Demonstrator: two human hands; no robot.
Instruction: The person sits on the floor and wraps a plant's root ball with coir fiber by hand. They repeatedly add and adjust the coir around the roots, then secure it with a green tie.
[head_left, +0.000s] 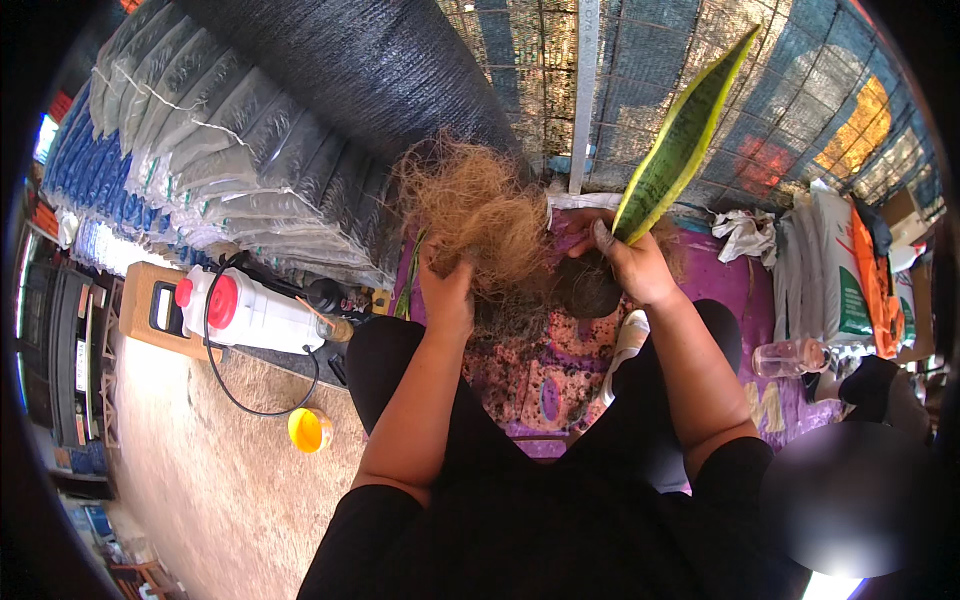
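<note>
My left hand (448, 292) grips a loose, tangled clump of brown plant fibre, like coconut husk (480, 210). In my right hand (641, 266) is a snake plant (670, 154), held at the base of its upright green leaf with yellow edges. A dark, rounded root ball (589, 289) hangs beneath that hand, with fine roots showing on it. Darker fibre (514, 319) lies below and between my hands. Under this is a purple and pink patterned mat (536, 390), strewn with dark crumbs.
A white sprayer tank (274, 311) with red caps and a black hose lies at left, near a yellow cup (309, 430). Plastic-wrapped stacks (247, 150) and a black netting roll (360, 67) stand beyond. At right are filled bags (817, 262), a clear bottle (780, 358) and another person (847, 495).
</note>
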